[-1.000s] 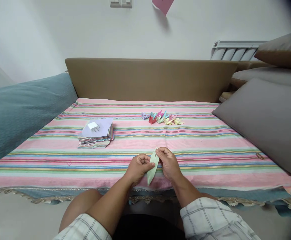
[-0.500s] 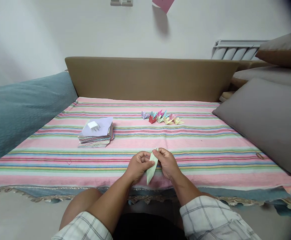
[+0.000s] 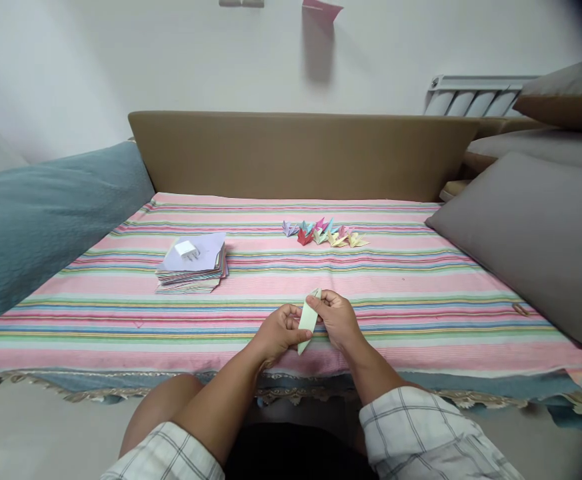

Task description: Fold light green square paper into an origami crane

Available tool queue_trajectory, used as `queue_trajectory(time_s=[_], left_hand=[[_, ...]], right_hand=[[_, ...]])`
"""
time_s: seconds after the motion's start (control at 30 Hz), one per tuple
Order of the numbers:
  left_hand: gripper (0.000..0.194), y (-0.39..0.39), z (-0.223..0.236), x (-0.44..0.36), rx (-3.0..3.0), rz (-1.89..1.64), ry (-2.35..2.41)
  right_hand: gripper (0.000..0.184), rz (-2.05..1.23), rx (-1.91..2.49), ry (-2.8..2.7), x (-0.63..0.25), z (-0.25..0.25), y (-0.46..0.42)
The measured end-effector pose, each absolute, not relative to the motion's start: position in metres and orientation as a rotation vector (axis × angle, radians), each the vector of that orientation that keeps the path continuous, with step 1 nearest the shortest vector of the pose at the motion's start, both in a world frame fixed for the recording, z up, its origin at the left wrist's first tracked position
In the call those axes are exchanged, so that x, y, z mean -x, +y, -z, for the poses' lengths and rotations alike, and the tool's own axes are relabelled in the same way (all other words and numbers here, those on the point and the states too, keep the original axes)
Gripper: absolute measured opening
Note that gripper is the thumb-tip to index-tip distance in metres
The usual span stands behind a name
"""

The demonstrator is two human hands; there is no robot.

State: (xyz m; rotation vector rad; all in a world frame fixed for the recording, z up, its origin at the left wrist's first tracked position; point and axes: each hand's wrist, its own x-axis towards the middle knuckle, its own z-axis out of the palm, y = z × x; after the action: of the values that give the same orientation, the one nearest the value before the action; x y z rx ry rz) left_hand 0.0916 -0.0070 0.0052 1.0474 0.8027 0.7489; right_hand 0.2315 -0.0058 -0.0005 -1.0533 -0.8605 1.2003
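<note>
A folded piece of pale green origami paper (image 3: 309,320) is held between both hands above the near part of the striped cloth. My left hand (image 3: 281,333) pinches its lower left part, thumb lying across the front. At the upper right edge, my right hand (image 3: 337,317) grips the paper with the thumb on top and fingers behind. The fingers behind the paper are partly hidden. Farther back lie several small folded paper cranes (image 3: 321,233) in red, pink, blue, purple, green and yellow.
To the left stands a stack of square paper (image 3: 193,270) with a white plug adapter (image 3: 187,249) on top. A grey cushion (image 3: 531,240) rests at the right, a blue-green bolster (image 3: 61,207) at the left. Behind the striped cloth (image 3: 371,287) rises a brown backrest (image 3: 301,157).
The green paper's lower point has moved up and looks shorter, its outline now more strip-like. Both hands stay on it; my right hand has shifted slightly up and right.
</note>
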Motion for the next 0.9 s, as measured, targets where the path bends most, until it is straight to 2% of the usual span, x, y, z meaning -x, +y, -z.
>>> queue_trajectory(time_s=[0.23, 0.37, 0.43, 0.53, 0.7, 0.9], left_hand=[[0.057, -0.012, -0.005, -0.085, -1.12, -0.591, 0.833], [0.051, -0.007, -0.012, -0.07, -1.31, -0.46, 0.882], [0.043, -0.004, -0.014, -0.068, -1.339, -0.636, 0.983], [0.043, -0.002, -0.012, -0.076, -1.212, -0.873, 0.932], [0.039, 0.002, 0.002, -0.089, -1.209, -1.042, 0.975], [0.034, 0.011, 0.006, -0.082, -1.233, -1.059, 1.013]], right_hand=[[0.034, -1.171, 1.065, -0.767, -0.24, -0.004, -0.002], [0.037, -1.19, 1.101, -0.763, -0.243, -0.003, 0.0], [0.038, -1.245, 1.126, -0.798, -0.241, 0.0, 0.001], [0.036, -1.326, 1.142, -0.912, -0.234, 0.005, 0.002], [0.032, -1.317, 1.173, -1.093, -0.226, 0.005, 0.003], [0.044, -1.375, 1.165, -1.08, -0.228, 0.0, 0.004]])
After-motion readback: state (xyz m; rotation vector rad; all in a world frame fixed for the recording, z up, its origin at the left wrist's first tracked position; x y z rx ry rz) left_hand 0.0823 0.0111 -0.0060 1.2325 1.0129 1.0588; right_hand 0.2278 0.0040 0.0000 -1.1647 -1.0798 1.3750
